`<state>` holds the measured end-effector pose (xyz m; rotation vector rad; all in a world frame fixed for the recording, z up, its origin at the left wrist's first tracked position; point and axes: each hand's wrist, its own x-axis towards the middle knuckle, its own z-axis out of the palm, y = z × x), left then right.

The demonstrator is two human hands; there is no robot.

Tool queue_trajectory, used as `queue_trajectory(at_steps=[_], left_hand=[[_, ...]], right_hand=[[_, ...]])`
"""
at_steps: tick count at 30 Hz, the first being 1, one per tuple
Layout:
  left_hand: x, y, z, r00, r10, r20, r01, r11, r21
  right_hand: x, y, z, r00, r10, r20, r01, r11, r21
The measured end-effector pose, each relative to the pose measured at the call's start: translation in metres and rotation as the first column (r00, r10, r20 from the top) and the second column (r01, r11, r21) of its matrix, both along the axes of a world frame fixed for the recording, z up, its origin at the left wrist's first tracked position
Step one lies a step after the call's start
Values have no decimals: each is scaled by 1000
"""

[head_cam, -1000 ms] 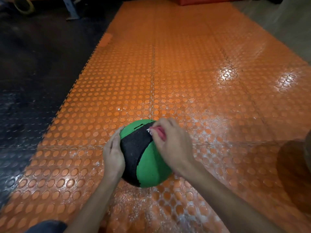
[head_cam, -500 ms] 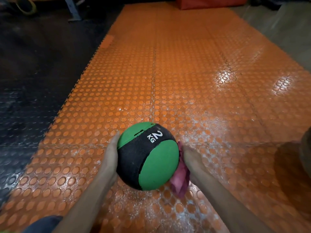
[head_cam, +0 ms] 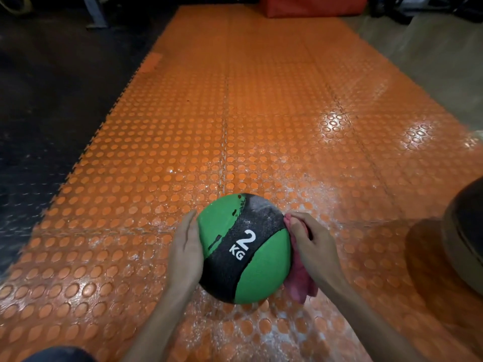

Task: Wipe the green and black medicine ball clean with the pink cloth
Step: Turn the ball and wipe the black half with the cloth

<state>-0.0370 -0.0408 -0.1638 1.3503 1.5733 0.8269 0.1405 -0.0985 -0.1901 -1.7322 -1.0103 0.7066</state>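
The green and black medicine ball [head_cam: 245, 249], marked "2 KG" in white, sits on the orange studded floor mat [head_cam: 261, 126] in front of me. My left hand [head_cam: 186, 253] lies flat against the ball's left side with straight fingers. My right hand [head_cam: 313, 246] grips the pink cloth [head_cam: 298, 283] and presses it against the ball's right side. Part of the cloth hangs below the hand; the rest is hidden behind the ball and my fingers. A pale dusty smear shows on the black band near the top.
A large dark round object [head_cam: 465, 239] stands at the right edge. A red block [head_cam: 313, 6] sits at the mat's far end. Black studded flooring [head_cam: 39, 113] lies to the left, bare concrete [head_cam: 431, 61] to the far right. White dust marks the mat near the ball.
My right hand has taken the cloth from the ball's top down to its right side, then slightly up. The ball has turned, so the "2 KG" label now faces me.
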Motion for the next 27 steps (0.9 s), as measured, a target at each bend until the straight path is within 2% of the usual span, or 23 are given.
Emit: queue_trajectory(at_steps=[3,5,7,9,10,14,17,21,24,27], left_hand=[[16,10,13,975,-61,-215,65,998,12],[24,16,16,933,-63,-353,76,997,23],[25,19,13,913,-68,-403,86,996,27],[23,17,11,907,-96,-410,126,991,45],[23,16,11,903,-115,-413,151,987,55],[21,15,10,873,-195,-447,245,968,58],[19,19,10,869,-220,-444,261,965,32],[19,25,13,905,-176,-386,208,977,42],[24,26,12,886,-199,-419,234,972,32],[31,24,13,846,-221,-485,275,961,41]], right_hand=[[-11,2,10,986,53,156,-54,999,2],[-33,-2,20,929,82,361,-96,995,20],[-58,-6,28,790,86,607,-182,978,98],[-72,-8,28,646,75,759,-268,954,134],[-73,-7,28,619,75,781,-278,952,129],[-62,22,41,643,59,764,-182,980,78],[-60,49,49,631,151,761,-204,979,-25],[-67,23,44,648,109,754,-203,979,33],[-70,-7,31,655,106,748,-261,961,93],[-60,8,34,636,57,770,-188,979,83]])
